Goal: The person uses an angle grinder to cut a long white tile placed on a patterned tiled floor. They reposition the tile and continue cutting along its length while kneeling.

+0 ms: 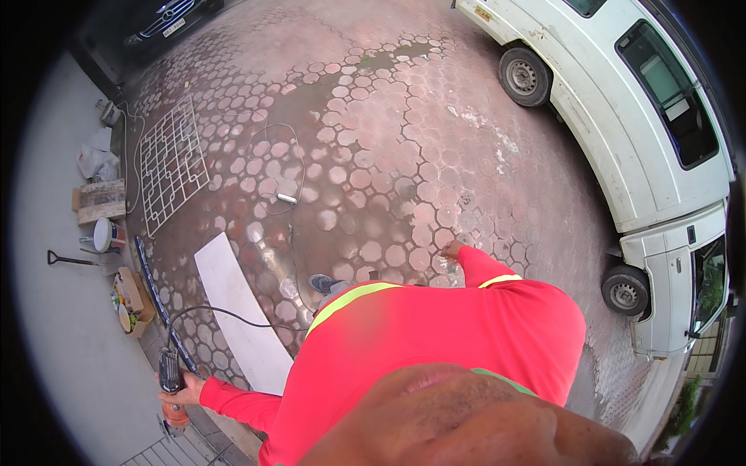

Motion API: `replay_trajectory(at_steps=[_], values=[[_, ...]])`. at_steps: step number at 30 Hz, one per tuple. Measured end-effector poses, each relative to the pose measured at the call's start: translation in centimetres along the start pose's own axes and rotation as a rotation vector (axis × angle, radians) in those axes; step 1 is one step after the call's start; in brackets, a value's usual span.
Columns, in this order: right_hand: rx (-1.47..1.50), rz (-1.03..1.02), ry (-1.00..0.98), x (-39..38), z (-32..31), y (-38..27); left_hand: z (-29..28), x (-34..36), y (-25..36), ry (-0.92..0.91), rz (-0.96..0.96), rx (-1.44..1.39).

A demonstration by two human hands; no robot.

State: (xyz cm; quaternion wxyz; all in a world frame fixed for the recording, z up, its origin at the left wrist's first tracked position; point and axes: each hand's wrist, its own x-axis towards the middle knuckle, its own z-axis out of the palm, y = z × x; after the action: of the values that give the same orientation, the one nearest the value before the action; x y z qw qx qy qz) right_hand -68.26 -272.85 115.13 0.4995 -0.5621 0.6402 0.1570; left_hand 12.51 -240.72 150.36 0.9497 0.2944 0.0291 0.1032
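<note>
Left hand (180, 394) gripping one grinder (171, 384), probably

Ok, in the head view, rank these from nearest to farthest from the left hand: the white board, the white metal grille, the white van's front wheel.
From the left hand, gripping a power tool:
1. White board, just right of it on the paving.
2. White metal grille, farther up on the left.
3. Van's front wheel, far right.

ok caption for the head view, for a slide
Left hand grips an angle grinder beside a white board; right hand free.
</note>
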Motion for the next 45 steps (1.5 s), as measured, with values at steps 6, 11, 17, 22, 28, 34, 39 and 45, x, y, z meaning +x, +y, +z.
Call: replay_trajectory(at_steps=[6,11,17,22,28,34,39,45], values=[[0.312,0.105,0.246,4.6,-9.0,-25.1,11.5,15.1,-23.1,0.0,-0.264,-0.028],[0.318,-0.004,0.265,10.3,-13.1,-39.2,18.9,20.9,-35.0,-0.001,-0.338,-0.039],[0.293,0.138,0.101,17.0,-11.5,-49.0,21.3,27.2,-40.4,-0.033,-0.286,0.023],[0.135,0.149,-0.052,27.1,-19.8,-56.5,22.8,25.9,-42.5,0.098,-0.138,0.108],[0.074,0.008,-0.059,42.0,-26.7,-72.7,22.0,24.0,-44.0,0.264,0.117,0.194],[-0.453,-0.835,-0.185,44.3,-15.5,-108.6,18.7,19.1,-40.0,0.276,0.224,0.063],[-0.737,-1.694,-0.459,27.3,-1.2,-133.1,17.6,8.4,-37.5,0.426,0.325,0.068],[-1.474,-1.755,-0.172,8.6,13.3,-135.3,12.0,0.7,-29.5,0.542,0.444,0.051]])
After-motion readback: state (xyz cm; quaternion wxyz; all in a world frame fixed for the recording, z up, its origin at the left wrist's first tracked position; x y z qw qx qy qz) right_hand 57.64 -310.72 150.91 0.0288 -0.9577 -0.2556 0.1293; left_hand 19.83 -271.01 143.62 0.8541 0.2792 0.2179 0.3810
